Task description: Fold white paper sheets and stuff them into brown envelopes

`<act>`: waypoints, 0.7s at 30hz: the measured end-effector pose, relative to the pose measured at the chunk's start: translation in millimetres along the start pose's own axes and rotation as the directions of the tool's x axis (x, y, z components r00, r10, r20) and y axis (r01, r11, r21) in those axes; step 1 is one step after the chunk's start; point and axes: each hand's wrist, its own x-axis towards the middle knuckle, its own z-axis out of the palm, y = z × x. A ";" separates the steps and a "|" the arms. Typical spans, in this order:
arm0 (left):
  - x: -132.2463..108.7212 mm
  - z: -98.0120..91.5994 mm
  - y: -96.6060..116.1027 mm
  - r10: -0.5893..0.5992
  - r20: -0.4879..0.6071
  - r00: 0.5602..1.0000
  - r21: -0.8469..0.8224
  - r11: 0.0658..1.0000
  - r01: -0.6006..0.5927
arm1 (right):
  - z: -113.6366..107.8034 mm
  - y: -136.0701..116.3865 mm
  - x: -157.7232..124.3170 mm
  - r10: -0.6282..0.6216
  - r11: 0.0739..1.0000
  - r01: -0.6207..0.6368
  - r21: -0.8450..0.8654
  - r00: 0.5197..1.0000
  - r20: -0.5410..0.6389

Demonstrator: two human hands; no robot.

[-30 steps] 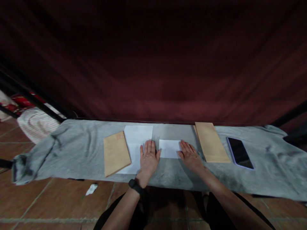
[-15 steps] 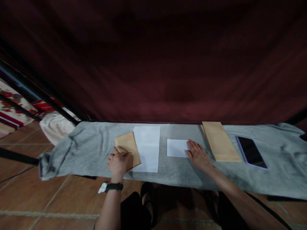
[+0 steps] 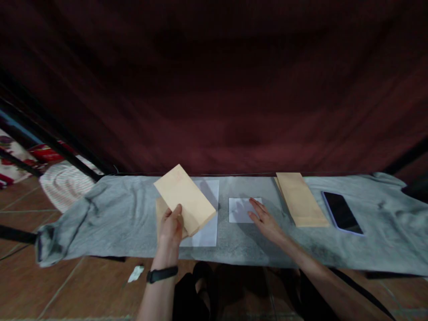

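Note:
My left hand (image 3: 172, 225) pinches a brown paper envelope (image 3: 185, 196) by its lower left edge, thumb on top, and holds it tilted above the cloth. Under it, another brown envelope (image 3: 161, 211) lies partly covered. White paper sheets (image 3: 209, 227) lie beside and beneath these, partly hidden. My right hand (image 3: 265, 220) hovers over the right part of a small white folded paper (image 3: 238, 210), fingers stretched out and holding nothing; whether the fingertips touch the paper I cannot tell.
Brown envelopes (image 3: 301, 200) and a phone (image 3: 343, 211) in a purple case lie on the right of the grey cloth (image 3: 117, 218) covering the narrow surface. A dark red curtain (image 3: 214, 111) hangs behind. Black metal bars (image 3: 50, 133) stand at left; a white scrap (image 3: 136, 273) lies on the tiled floor.
My left hand has lifted an envelope off the stack, showing another below. My right hand has risen a little from the small white paper and its fingers have spread.

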 end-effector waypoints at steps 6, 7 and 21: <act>-35.4 54.4 -58.6 -0.100 0.193 0.976 -0.036 0.993 0.109 | 16.2 -43.7 -3.4 0.030 0.842 -0.116 0.527 0.985 0.169; -40.2 59.6 -65.1 -0.111 0.215 0.970 -0.044 0.991 0.124 | 17.0 -47.8 -3.1 0.041 0.786 -0.147 0.600 0.981 0.187; -61.0 84.9 -82.1 -0.223 0.409 0.885 0.041 0.973 0.226 | 3.7 -44.4 9.2 0.286 0.432 -0.321 0.843 0.935 0.210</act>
